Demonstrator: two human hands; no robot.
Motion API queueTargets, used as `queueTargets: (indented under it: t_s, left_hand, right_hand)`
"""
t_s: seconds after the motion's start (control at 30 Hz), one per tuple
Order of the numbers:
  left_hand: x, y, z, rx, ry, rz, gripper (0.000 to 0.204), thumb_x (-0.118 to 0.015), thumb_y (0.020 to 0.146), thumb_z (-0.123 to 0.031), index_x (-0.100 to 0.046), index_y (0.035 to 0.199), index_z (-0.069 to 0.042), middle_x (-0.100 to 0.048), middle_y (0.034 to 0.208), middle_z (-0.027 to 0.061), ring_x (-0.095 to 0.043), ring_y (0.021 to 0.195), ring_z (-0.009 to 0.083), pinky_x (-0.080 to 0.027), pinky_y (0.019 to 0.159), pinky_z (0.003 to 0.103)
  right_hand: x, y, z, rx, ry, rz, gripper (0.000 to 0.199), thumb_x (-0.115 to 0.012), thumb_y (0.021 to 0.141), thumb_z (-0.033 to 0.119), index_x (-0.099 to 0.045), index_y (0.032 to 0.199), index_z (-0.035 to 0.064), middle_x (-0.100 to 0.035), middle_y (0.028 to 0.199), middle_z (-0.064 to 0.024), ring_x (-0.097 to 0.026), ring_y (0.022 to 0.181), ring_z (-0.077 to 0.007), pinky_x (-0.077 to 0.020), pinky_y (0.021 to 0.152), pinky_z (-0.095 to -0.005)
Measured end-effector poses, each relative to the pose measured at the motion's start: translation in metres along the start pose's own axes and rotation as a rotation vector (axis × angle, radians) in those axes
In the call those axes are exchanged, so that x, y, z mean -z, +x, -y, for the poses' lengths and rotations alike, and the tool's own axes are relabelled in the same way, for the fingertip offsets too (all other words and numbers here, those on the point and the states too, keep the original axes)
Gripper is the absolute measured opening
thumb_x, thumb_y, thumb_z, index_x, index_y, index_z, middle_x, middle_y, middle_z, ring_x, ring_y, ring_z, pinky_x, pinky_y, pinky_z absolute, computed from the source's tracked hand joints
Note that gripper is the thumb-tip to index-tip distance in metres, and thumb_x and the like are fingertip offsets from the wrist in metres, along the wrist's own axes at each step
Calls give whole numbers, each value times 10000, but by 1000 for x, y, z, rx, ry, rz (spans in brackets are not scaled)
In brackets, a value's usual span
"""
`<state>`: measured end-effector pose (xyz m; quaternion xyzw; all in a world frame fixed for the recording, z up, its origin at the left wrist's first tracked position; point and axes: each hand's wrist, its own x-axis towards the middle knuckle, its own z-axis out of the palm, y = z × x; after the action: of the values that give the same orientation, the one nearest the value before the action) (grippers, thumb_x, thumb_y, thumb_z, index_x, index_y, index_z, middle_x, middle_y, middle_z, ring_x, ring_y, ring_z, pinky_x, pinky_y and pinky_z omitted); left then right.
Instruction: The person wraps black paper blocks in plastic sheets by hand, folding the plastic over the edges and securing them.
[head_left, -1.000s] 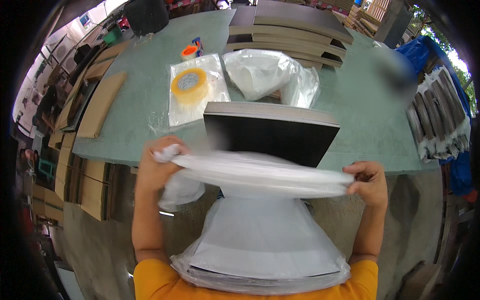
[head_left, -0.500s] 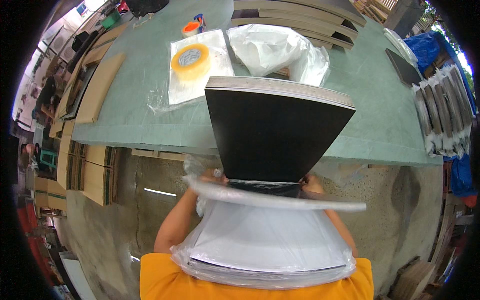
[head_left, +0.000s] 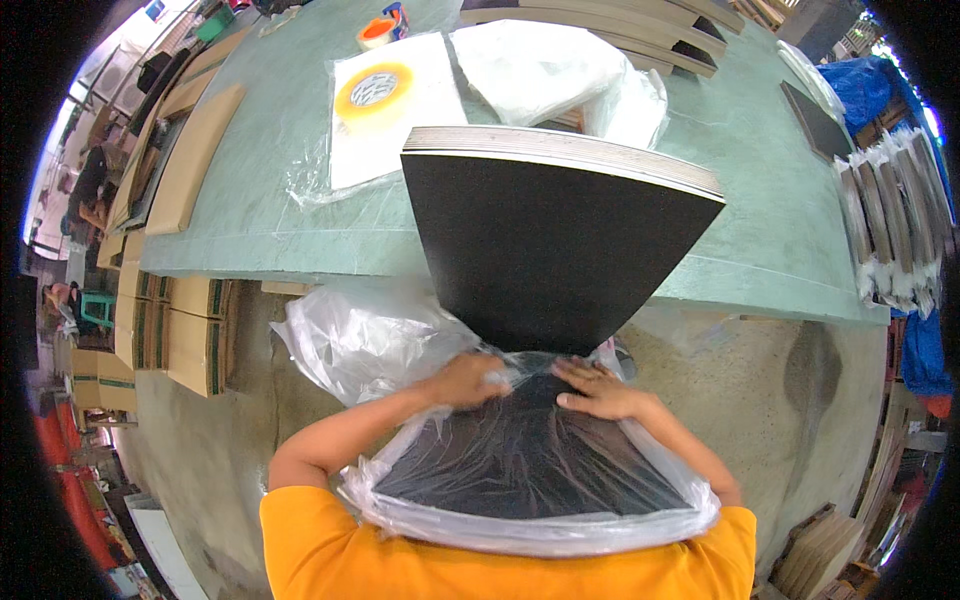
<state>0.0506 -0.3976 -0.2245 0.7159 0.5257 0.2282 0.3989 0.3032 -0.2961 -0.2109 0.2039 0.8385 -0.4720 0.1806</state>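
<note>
A thick stack of black boards [head_left: 545, 250] stands on end against my body, its far end resting over the green table [head_left: 280, 180]. A clear plastic bag [head_left: 520, 470] covers the near end of the stack. My left hand [head_left: 465, 380] grips the crumpled bag mouth at the left of the stack. Flat on the plastic at the right, my right hand [head_left: 600, 388] presses with fingers spread. Loose bag film [head_left: 350, 335] bunches out to the left.
On the table lie a roll of yellow tape on a white sheet [head_left: 375, 90], a pile of white bags [head_left: 545, 65] and more board stacks [head_left: 620, 25]. Wrapped bundles [head_left: 890, 220] line the right. Cardboard boxes [head_left: 190, 325] stand under the table's left edge.
The bag, earlier held stretched open below the stack's end, now covers the near part of the boards. Both hands have come together onto the plastic at the bag's mouth.
</note>
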Motion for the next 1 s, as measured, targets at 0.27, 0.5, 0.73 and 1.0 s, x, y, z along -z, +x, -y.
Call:
queueTargets:
  t_s: [0.27, 0.5, 0.73, 1.0]
  left_hand:
    - [70, 96, -94, -80, -417, -376, 324, -520, 824, -329, -494, 741, -17, -479, 646, 72, -445, 616, 123, -385, 551, 288]
    - [153, 73, -135, 27, -655, -263, 584, -645, 621, 32, -410, 1153, -24, -536, 990, 58, -525, 907, 126, -419, 802, 257]
    - [127, 77, -128, -40, -530, -168, 412, -528, 653, 88, -506, 1057, 13, -568, 972, 84, -552, 872, 135, -425, 785, 249]
    - [159, 31, -74, -101, -833, -627, 219, -418, 671, 40, -541, 843, -14, -579, 762, 109, -566, 677, 149, -462, 603, 248]
  right_hand:
    - [83, 26, 68, 270, 384, -366, 489, -488, 820, 432, -565, 919, -40, -602, 828, -140, -570, 739, -191, -443, 663, -327]
    - [119, -27, 84, 301, 698, -297, 224, -681, 705, 129, -528, 824, 18, -533, 737, 29, -488, 682, -47, -416, 600, -216]
    - [126, -33, 98, 260, 822, -589, 274, -688, 699, 158, -578, 885, -10, -577, 742, -23, -511, 650, -61, -409, 563, -203]
    - [132, -60, 72, 365, 1296, -606, 165, -640, 727, 119, -573, 755, -29, -582, 669, -78, -542, 562, -130, -440, 520, -254]
